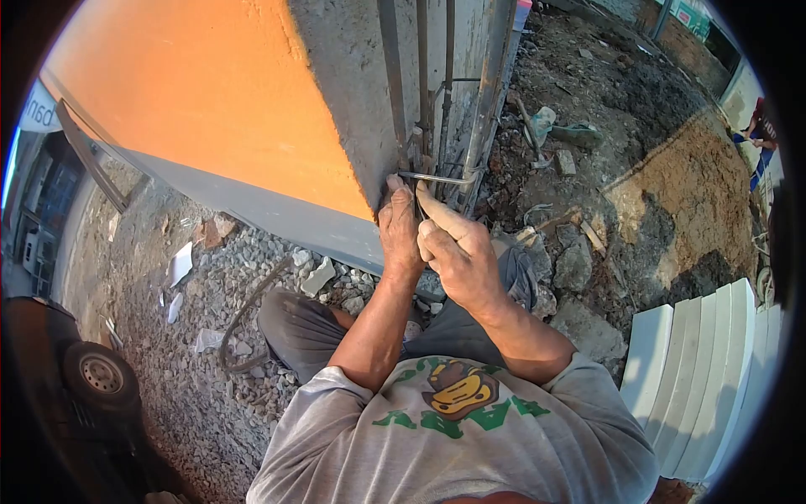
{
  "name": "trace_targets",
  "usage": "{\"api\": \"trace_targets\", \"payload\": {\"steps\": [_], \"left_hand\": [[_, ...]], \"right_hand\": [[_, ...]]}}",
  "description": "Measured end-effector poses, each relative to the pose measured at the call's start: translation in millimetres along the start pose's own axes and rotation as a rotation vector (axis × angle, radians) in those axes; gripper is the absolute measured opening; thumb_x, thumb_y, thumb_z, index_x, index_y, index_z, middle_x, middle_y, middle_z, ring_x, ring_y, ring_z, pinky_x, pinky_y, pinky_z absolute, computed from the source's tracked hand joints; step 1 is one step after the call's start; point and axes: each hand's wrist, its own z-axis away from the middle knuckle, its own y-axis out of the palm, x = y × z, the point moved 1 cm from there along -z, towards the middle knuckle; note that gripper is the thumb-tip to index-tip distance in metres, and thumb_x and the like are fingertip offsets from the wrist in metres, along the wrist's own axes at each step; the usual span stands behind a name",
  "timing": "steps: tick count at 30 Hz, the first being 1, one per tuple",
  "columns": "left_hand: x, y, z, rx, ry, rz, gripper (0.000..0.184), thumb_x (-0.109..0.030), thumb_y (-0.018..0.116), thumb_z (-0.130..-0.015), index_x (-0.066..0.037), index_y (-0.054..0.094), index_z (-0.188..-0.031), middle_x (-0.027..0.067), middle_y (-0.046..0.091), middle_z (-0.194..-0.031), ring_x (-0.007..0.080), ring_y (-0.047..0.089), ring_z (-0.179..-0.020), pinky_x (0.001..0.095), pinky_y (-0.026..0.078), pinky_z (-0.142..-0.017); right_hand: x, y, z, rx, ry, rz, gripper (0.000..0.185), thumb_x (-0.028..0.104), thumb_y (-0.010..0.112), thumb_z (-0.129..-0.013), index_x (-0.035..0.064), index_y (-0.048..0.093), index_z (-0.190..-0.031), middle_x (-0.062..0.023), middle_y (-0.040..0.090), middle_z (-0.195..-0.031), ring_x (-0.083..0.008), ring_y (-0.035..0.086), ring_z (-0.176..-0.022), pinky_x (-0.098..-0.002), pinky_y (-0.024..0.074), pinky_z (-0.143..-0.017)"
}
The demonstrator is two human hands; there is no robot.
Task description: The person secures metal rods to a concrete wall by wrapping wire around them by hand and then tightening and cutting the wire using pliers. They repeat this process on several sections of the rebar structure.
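Rod (437, 178): there, crosswise at the upright bars (394, 84).
Left hand (400, 231): fingers bunched by its left end.
Right hand (457, 256): one finger stretched to it, others curled.
Grip: we can't tell, either hand.

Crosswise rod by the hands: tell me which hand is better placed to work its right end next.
Probably the right hand: its extended finger reaches up close to the rod, nearer that end; the left hand is by the opposite end.
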Motion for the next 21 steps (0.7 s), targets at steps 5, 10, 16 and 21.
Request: {"api": "trace_targets", "payload": {"steps": [5, 10, 16, 21], "left_hand": [[13.6, 1.2, -2.5, -0.089, -0.109, 0.093, 0.063, -0.054, 0.036, -0.097, 0.000, 0.060, -0.119, 0.0103, 0.062, -0.113, 0.0137, 0.056, -0.096, 0.0267, 0.045, -0.085], [8.9, 6.3, -2.1, -0.210, -0.107, -0.091, 0.059, -0.055, 0.043, -0.095, -0.003, 0.054, -0.069, 0.0020, 0.049, -0.064, 0.0115, 0.042, -0.062, 0.0278, 0.035, -0.056], [16.9, 19.8, -11.1, -0.261, 0.181, 0.123, 0.046, -0.044, 0.046, -0.098, -0.004, 0.052, -0.075, 0.0010, 0.048, -0.069, 0.0103, 0.041, -0.062, 0.0276, 0.034, -0.055], [21.5, 20.0, -13.6, -0.241, 0.252, 0.124, 0.041, -0.038, 0.045, -0.099, -0.004, 0.052, -0.077, 0.0013, 0.047, -0.068, 0.0105, 0.041, -0.063, 0.0272, 0.035, -0.057]], "right_hand": [[-11.0, 0.5, 6.8, 0.013, -0.095, 0.204, 0.044, 0.010, 0.045, -0.090, -0.0103, 0.046, -0.129, -0.0260, 0.064, -0.083, -0.0208, 0.066, -0.070, -0.0315, 0.0496, -0.069], [-0.9, 1.9, 19.3, 0.052, -0.087, 0.222, 0.046, 0.012, 0.046, -0.092, -0.0053, 0.043, -0.135, -0.0012, 0.045, -0.061, -0.0081, 0.040, -0.056, -0.0244, 0.0379, -0.052], [-18.7, 3.0, 24.4, 0.035, -0.263, 0.384, 0.046, 0.008, 0.045, -0.091, -0.0057, 0.044, -0.134, -0.0059, 0.051, -0.061, -0.0105, 0.049, -0.054, -0.0261, 0.0425, -0.054], [-7.0, -3.4, 26.4, 0.073, -0.289, 0.494, 0.044, 0.008, 0.048, -0.089, -0.0050, 0.047, -0.132, -0.0090, 0.058, -0.067, -0.0182, 0.056, -0.058, -0.0305, 0.0477, -0.060]]}}
